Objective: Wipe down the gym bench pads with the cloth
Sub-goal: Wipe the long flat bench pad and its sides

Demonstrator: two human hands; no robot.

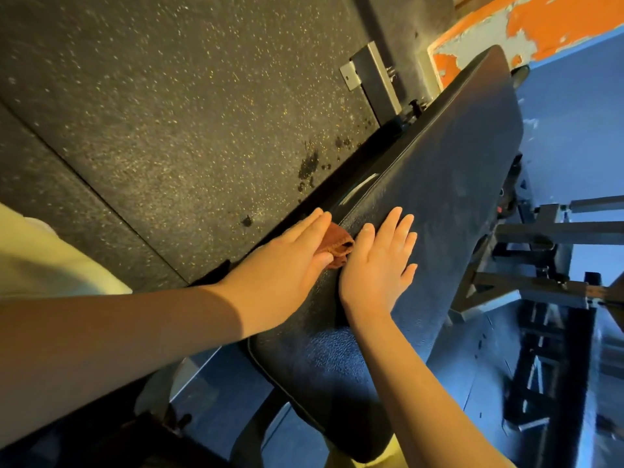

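A long black back pad [449,170] of the gym bench runs up to the upper right, and a shorter black seat pad [324,373] lies below it. A brown-orange cloth [337,246] sits bunched at the left edge of the back pad. My left hand [283,261] lies flat over the cloth with fingers straight, pressing it against the pad's edge; most of the cloth is hidden under it. Just right of the cloth, my right hand [381,261] rests flat on the back pad, fingers spread.
Speckled black rubber flooring [169,113] with dark wet spots [309,167] fills the left. A grey metal bench foot [368,76] stands at the top. Grey steel frame bars [540,261] crowd the right. A wall with peeling orange paint [526,25] is at the top right.
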